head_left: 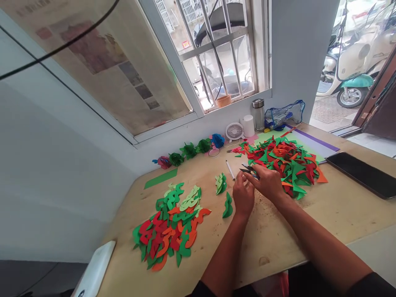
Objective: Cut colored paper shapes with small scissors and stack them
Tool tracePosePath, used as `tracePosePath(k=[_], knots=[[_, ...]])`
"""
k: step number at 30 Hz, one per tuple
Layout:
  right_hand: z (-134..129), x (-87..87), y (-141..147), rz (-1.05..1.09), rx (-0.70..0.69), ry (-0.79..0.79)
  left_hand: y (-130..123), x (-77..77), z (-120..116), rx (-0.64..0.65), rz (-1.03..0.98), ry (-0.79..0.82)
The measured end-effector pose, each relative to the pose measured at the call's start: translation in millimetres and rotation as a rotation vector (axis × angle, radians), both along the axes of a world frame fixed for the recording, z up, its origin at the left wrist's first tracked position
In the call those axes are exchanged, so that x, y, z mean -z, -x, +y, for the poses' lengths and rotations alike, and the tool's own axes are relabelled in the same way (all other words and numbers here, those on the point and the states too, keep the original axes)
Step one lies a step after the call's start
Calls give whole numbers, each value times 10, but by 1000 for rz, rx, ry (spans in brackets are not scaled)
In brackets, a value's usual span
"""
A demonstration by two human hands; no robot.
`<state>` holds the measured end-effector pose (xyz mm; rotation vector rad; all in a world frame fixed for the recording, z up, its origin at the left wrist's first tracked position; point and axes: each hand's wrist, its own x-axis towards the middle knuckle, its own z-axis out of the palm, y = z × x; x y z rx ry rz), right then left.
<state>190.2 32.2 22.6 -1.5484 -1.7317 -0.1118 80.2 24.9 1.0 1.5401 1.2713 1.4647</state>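
Scissors (247, 170), small, dark-handled, gripped in the right hand (265, 183), fingers curled round them. Left hand (243, 194) just beside, fingers drawn together; whether it holds anything cannot be told. Right of hands: heap of red, green and orange paper triangles (286, 165), still large. Left of hands: wavy cut paper pieces (168, 229), also plentiful, plus two small green stacks (220, 183). Paper flowers (188, 151) stand in a row beyond the hands, on the worktop (269, 247).
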Motion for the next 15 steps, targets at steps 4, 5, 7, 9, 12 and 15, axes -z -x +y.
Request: tracePosePath(k=[4,5,7,9,12,15], knots=[[-3,6,9,-10,-16,11,77,60,-102,-31,-8,12],[-7,10,19,-19,-29,16,129,59,-118,-45,-52,29],[-19,18,48,-51,-57,22,251,41,-130,-53,-187,78],[-35,29,84,-91,-90,25,373,11,-120,-53,-350,141],[-56,49,140,-139,-142,37,510,-41,-93,12,-524,224],[-69,72,192,-187,-175,52,575,-84,-76,86,-606,271]])
